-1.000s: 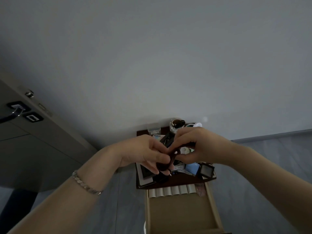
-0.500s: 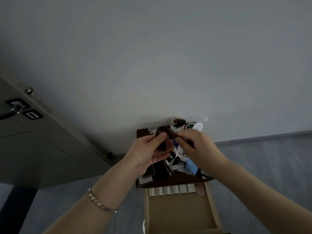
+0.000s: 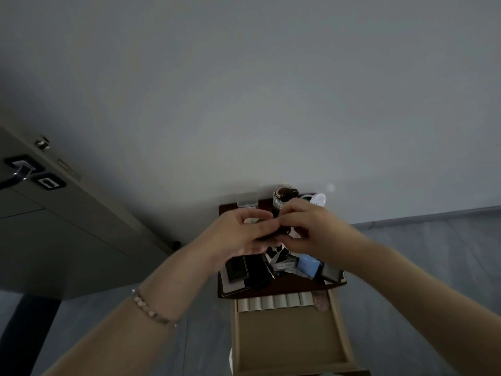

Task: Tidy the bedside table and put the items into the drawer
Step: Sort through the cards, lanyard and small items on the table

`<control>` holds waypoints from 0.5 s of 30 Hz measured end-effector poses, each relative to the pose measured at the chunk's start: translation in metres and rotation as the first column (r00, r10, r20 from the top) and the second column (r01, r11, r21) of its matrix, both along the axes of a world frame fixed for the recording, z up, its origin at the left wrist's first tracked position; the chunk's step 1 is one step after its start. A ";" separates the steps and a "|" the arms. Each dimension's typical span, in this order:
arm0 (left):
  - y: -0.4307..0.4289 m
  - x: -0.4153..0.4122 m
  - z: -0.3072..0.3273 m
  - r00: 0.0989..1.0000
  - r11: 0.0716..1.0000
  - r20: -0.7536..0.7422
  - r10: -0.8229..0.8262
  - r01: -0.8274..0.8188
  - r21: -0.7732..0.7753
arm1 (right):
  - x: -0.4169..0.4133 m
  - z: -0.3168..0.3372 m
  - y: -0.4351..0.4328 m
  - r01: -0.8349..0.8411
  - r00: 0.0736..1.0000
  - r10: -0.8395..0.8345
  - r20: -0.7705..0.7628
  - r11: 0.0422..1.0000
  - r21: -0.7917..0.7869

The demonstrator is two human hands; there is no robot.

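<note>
Fingers (image 3: 261,226): both sets are curled in narrow around one small dark item (image 3: 273,236), with the left hand (image 3: 238,232) on one side and the right hand (image 3: 311,229) on the other. Too blurry to say what it actually is tbh.
Where it is: up in the air over the back half of the surface (image 3: 287,287). It's not in the drawer (image 3: 287,337) yet, which sits pulled open at the front.
Drop risk: it's a two-handed fiddle on a tiny thing. If one hand lets go before the other has a proper hold, I reckon it falls into the clutter below.
Knock risk: the glass jar (image 3: 283,198) and white round tub (image 3: 317,199) are just behind the right knuckles, so a sloppy pull-back could tip them.
Clutter: the blue box (image 3: 307,265) and dark flat case (image 3: 237,268) lie right under the hands, so a low sweep toward the drawer might drag them off the edge.
Drawer: pale rolls (image 3: 273,301) line the back. If the item gets set on top of them, it may snag when the drawer closes.
Light: pretty dim, so misjudging the drop spot seems easy.
</note>
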State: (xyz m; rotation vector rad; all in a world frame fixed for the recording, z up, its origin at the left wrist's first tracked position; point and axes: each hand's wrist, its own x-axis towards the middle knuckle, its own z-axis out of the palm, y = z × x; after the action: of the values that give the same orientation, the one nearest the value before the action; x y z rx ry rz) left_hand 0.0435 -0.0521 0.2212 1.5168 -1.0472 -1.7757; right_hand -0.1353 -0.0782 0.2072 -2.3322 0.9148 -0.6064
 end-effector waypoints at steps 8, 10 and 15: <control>-0.008 0.003 0.009 0.897 0.902 0.101 -0.431 0.430 0.029 | -0.010 0.020 -0.012 -0.109 0.983 0.129 -0.129 0.982 0.153; -0.007 0.006 0.004 0.945 0.945 0.003 -0.326 0.326 0.041 | -0.017 0.017 -0.012 0.032 0.999 -0.034 0.004 0.963 0.269; 0.002 0.011 -0.004 0.973 0.980 -0.190 -0.129 0.154 0.126 | -0.021 0.008 -0.007 0.128 0.957 -0.237 0.167 0.862 0.491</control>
State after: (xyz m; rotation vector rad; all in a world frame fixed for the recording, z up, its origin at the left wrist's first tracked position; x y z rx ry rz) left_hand 0.0540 -0.0500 0.2168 1.3575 -0.9787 -2.0828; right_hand -0.1561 -0.0851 0.2154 -1.7127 1.0505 -0.6211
